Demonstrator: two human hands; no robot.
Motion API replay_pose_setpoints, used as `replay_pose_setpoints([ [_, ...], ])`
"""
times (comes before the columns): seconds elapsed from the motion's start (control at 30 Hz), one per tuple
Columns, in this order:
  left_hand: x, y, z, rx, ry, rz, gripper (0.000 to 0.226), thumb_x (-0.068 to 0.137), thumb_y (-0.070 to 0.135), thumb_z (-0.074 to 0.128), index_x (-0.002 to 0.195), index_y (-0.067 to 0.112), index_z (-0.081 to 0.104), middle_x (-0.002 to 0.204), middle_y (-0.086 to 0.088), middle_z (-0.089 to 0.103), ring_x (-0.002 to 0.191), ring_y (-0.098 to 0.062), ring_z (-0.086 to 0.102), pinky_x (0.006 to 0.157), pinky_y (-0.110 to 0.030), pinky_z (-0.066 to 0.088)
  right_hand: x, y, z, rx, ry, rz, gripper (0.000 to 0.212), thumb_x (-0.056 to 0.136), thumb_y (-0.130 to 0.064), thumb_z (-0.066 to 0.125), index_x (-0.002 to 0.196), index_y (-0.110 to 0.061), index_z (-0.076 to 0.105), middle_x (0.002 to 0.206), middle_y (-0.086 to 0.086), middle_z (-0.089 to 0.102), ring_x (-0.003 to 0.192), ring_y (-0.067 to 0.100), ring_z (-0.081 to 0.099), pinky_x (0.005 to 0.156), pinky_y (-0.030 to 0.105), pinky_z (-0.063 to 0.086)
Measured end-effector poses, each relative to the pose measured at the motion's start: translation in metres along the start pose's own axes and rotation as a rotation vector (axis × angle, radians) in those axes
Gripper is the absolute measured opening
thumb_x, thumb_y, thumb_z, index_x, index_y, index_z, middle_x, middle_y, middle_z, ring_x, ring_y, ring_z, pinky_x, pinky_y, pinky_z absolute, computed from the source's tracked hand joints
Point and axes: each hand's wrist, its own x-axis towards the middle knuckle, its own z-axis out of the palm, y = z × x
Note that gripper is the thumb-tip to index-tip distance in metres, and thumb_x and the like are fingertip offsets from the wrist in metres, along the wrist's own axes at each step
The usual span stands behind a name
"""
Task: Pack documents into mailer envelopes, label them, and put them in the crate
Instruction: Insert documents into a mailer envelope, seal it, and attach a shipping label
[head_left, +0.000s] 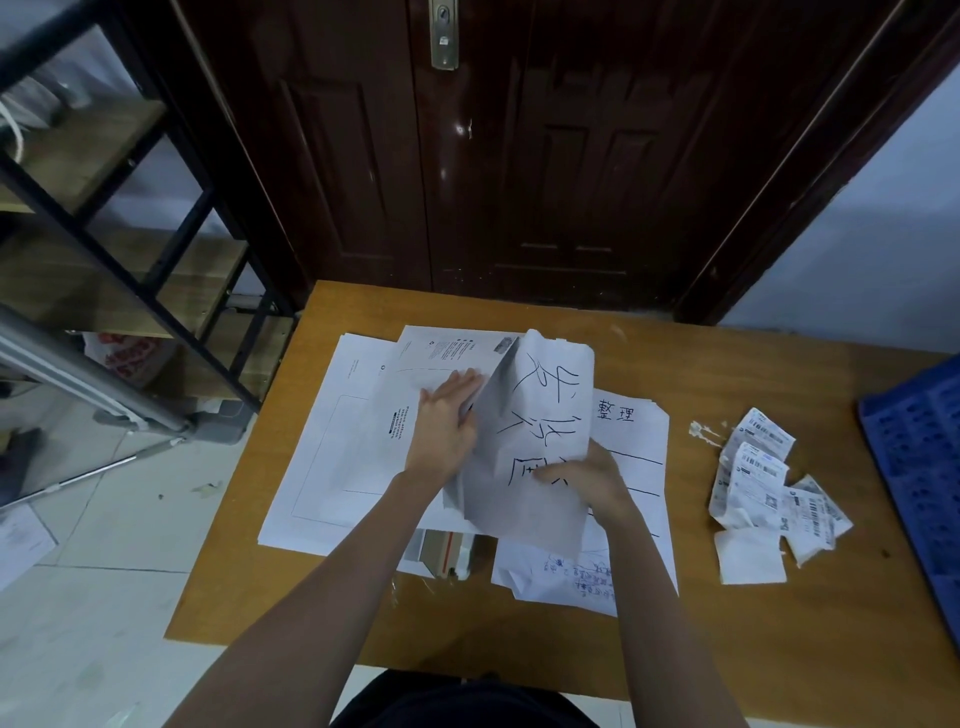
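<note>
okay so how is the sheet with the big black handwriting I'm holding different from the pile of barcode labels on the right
The handwritten sheet is large, lifted and bent, held by the right hand with the left hand against it. The barcode labels are small crumpled slips lying loose on the table, untouched. The sheet carries brush-like strokes; the labels carry printed barcodes. Both are white paper.

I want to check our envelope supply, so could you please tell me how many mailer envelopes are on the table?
2 visible: one mailer envelope flat at the table's left, another overlapping its far edge. More may be hidden beneath.
</note>
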Motion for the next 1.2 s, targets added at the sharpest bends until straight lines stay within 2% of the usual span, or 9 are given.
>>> replay_pose_setpoints([
  [0.13, 0.000, 0.002, 0.000, 0.013, 0.014, -0.006, 0.053, 0.090, -0.005, 0.045, 0.138, 0.016, 0.050, 0.146, 0.001, 0.045, 0.142, -0.017, 0.030, 0.119, -0.050, 0.010, 0.004, -0.006, -0.004, -0.042, 0.009, 0.049, 0.019, 0.064, 0.006, 0.074, 0.080, -0.003, 0.071, 0.077, 0.013, 0.070, 0.073, 0.026, 0.065, 0.072, 0.032, 0.053],
  [0.27, 0.002, 0.008, 0.001, 0.042, 0.036, -0.003, 0.050, 0.093, -0.002, 0.043, 0.138, 0.018, 0.049, 0.146, 0.001, 0.045, 0.140, -0.018, 0.033, 0.119, -0.050, 0.010, 0.008, -0.010, -0.011, -0.175, 0.008, 0.097, 0.019, 0.060, 0.007, 0.070, 0.079, 0.004, 0.070, 0.072, 0.012, 0.067, 0.068, 0.025, 0.062, 0.064, 0.029, 0.048],
  [0.43, 0.004, 0.012, 0.002, 0.074, 0.024, 0.018, 0.048, 0.094, 0.001, 0.040, 0.140, 0.015, 0.047, 0.147, -0.002, 0.044, 0.141, -0.019, 0.032, 0.118, -0.049, 0.011, 0.006, -0.014, -0.008, -0.205, -0.005, 0.034, 0.018, 0.059, 0.008, 0.070, 0.072, -0.005, 0.069, 0.069, 0.006, 0.068, 0.068, 0.022, 0.062, 0.064, 0.026, 0.049],
  [0.57, 0.002, 0.011, 0.004, 0.082, 0.026, 0.026, 0.049, 0.094, -0.001, 0.040, 0.141, 0.015, 0.046, 0.147, -0.002, 0.044, 0.142, -0.018, 0.031, 0.118, -0.047, 0.010, 0.007, -0.017, -0.008, -0.242, -0.021, 0.016, 0.026, 0.060, 0.007, 0.074, 0.083, -0.005, 0.070, 0.077, 0.005, 0.070, 0.074, 0.021, 0.065, 0.070, 0.028, 0.052],
  [0.73, -0.002, 0.009, 0.009, 0.042, 0.085, 0.033, 0.047, 0.093, -0.002, 0.043, 0.135, 0.015, 0.053, 0.142, -0.002, 0.050, 0.139, -0.020, 0.035, 0.119, -0.048, 0.010, 0.003, -0.017, 0.001, -0.156, -0.032, -0.056, 0.041, 0.059, 0.006, 0.078, 0.095, -0.010, 0.067, 0.087, 0.002, 0.070, 0.081, 0.020, 0.064, 0.063, 0.023, 0.048],
  [0.9, -0.002, 0.006, 0.008, 0.037, 0.091, 0.036, 0.047, 0.093, -0.003, 0.043, 0.134, 0.015, 0.054, 0.140, -0.001, 0.052, 0.139, -0.020, 0.036, 0.117, -0.052, 0.014, 0.004, -0.011, 0.003, -0.075, -0.023, -0.039, 0.065, 0.059, 0.003, 0.082, 0.113, -0.014, 0.050, 0.102, 0.003, 0.065, 0.093, 0.021, 0.061, 0.069, 0.029, 0.049],
  [1.03, -0.002, 0.005, 0.008, 0.045, 0.087, 0.019, 0.049, 0.092, -0.003, 0.040, 0.135, 0.017, 0.053, 0.141, 0.000, 0.051, 0.140, -0.018, 0.034, 0.119, -0.050, 0.010, 0.004, -0.008, -0.002, -0.094, 0.162, -0.017, 0.048, 0.070, -0.019, 0.082, 0.104, -0.004, 0.052, 0.093, 0.007, 0.061, 0.080, 0.022, 0.059, 0.068, 0.031, 0.047],
  [1.1, -0.002, 0.005, 0.007, 0.043, 0.086, 0.015, 0.050, 0.093, -0.003, 0.040, 0.136, 0.018, 0.052, 0.142, 0.001, 0.049, 0.140, -0.018, 0.033, 0.119, -0.047, 0.007, 0.006, -0.007, -0.007, -0.092, 0.235, -0.012, 0.041, 0.072, -0.016, 0.078, 0.099, 0.006, 0.054, 0.096, 0.019, 0.062, 0.086, 0.033, 0.060, 0.074, 0.035, 0.049],
  [1.2, -0.002, 0.007, 0.007, 0.050, 0.091, 0.013, 0.049, 0.094, -0.001, 0.040, 0.136, 0.019, 0.052, 0.143, 0.002, 0.049, 0.141, -0.017, 0.033, 0.119, -0.047, 0.005, 0.004, -0.009, -0.014, -0.176, 0.240, -0.024, 0.031, 0.069, -0.004, 0.075, 0.089, 0.008, 0.055, 0.092, 0.021, 0.061, 0.083, 0.035, 0.059, 0.066, 0.033, 0.049],
])
